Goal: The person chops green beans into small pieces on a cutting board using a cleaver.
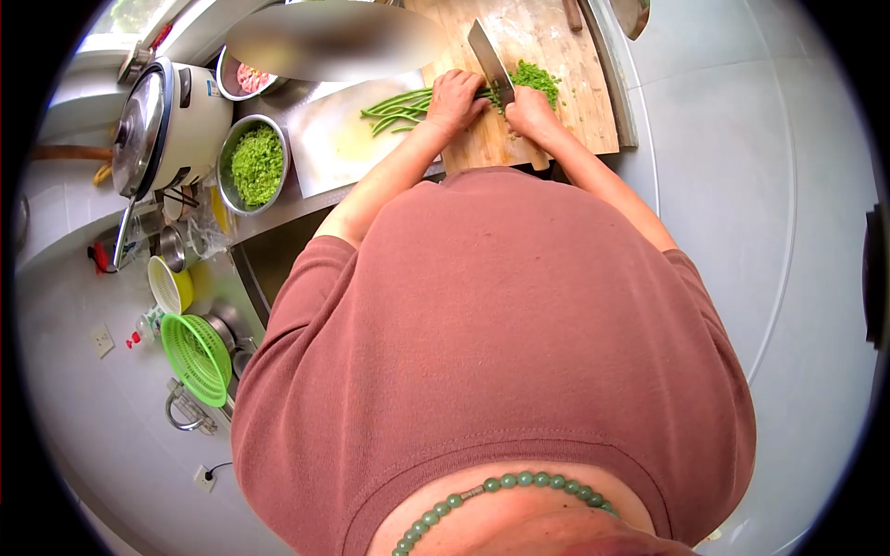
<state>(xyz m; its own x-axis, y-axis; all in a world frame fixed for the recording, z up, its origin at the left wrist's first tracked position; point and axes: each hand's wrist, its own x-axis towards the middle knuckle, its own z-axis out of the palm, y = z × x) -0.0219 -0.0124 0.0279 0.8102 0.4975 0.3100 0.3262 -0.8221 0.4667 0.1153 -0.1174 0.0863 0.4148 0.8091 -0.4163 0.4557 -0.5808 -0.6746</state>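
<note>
My left hand (456, 100) presses down on a bundle of long green beans (399, 109), whose free ends stretch left over a white board (338, 139). My right hand (530, 113) is closed round the handle of a cleaver (489, 61). The blade stands upright just right of my left fingers, across the bean ends. Under both hands lies a wooden cutting board (589, 120). Finely chopped green beans (536, 82) form a pile right of the blade, with loose bits scattered around.
A metal bowl (223, 176) of chopped greens and a bowl (225, 74) of pinkish pieces stand left of the boards. Farther left is a large white cooker (199, 120). A green basket (190, 357) and yellow basket (167, 285) sit at lower left. Another handle (573, 14) shows at the board's top.
</note>
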